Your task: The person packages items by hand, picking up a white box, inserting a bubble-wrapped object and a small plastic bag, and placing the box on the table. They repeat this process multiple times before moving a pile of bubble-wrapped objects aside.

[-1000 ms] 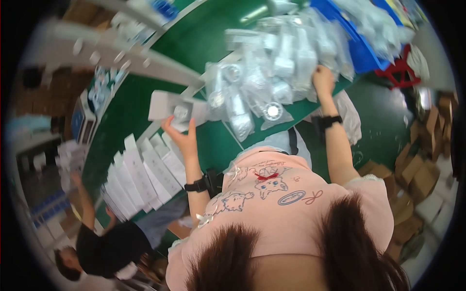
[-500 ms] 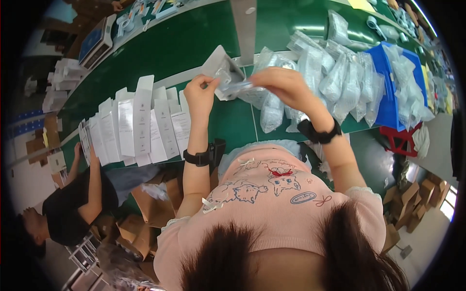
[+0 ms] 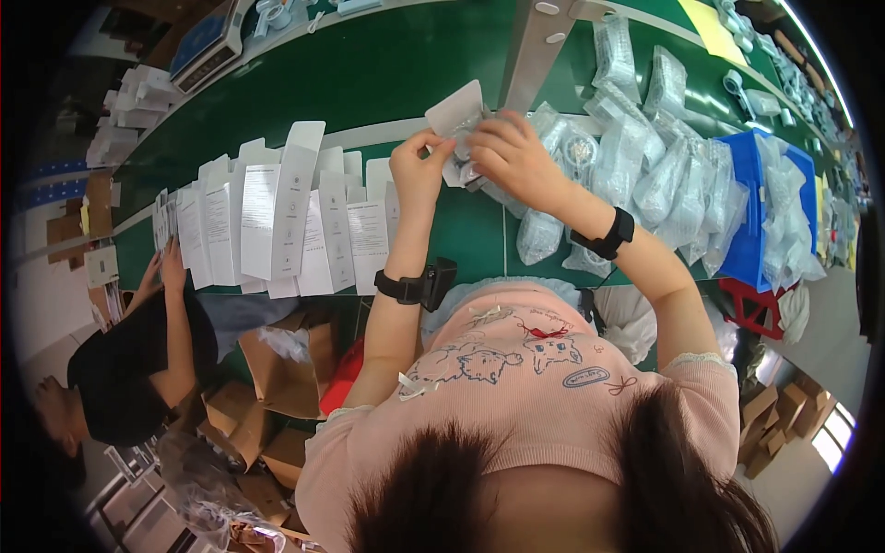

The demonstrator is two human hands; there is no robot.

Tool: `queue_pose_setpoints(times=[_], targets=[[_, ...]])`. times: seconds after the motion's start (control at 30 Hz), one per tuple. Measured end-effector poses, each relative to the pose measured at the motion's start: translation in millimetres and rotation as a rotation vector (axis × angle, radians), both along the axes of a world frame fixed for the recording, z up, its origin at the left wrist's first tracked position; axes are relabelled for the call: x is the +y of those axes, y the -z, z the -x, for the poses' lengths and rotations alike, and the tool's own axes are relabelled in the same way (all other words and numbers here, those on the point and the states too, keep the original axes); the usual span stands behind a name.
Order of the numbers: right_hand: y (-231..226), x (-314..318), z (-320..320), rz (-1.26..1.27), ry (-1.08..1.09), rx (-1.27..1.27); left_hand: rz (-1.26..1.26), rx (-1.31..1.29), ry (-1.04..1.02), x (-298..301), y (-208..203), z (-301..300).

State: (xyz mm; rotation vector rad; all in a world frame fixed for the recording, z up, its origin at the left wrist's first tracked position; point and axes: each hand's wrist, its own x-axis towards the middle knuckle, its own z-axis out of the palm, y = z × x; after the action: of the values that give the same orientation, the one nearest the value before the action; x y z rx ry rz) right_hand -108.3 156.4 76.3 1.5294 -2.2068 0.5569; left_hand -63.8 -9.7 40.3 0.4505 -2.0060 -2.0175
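My left hand (image 3: pixel 421 164) pinches the near left side of a small white box (image 3: pixel 455 109), which has its flap up. Over the right side of that box is my right hand (image 3: pixel 518 158), its fingers bent down at the box's mouth and their tips partly hidden. A bit of clear plastic wrap (image 3: pixel 468 140) shows between the hands, inside the box's mouth. What my right fingers grip there cannot be made out. Close to my right hand lies a pile of bubble-wrapped parts (image 3: pixel 619 157).
White boxes (image 3: pixel 288 203) with raised flaps stand in a row on the left. A blue bin (image 3: pixel 751 217) with wrapped parts stands at right. A metal post (image 3: pixel 535 55) rises beyond my hands. At far left a co-worker (image 3: pixel 129 359) reaches to the row's end.
My right hand has moved in over the box's mouth, and the clear plastic piece it held has mostly gone out of sight there. The view has shifted slightly.
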Motion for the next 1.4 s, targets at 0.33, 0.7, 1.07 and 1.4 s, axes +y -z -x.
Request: queue_pose_setpoints(times=[0.33,0.7,1.07,1.4], targets=[[3.1,-10.3,-34.1,-0.494,0.072,-0.377,0.014,-0.041,-0.029,1.5,0.2,-3.1],[56.2,-4.2,-0.3,0.432,0.16,-0.898,1.189,-0.208,0.044,-61.2,35.3,-90.9],[82.2,-158.4,120.7,0.815,0.258,-0.94,0.931,-0.281,0.329,-11.5,42.1,-52.1],[-5.8,17.6,83.4,-0.351,-0.034,-1.411,0.686,-0.416,-0.018,-63.0,74.1,-45.4]])
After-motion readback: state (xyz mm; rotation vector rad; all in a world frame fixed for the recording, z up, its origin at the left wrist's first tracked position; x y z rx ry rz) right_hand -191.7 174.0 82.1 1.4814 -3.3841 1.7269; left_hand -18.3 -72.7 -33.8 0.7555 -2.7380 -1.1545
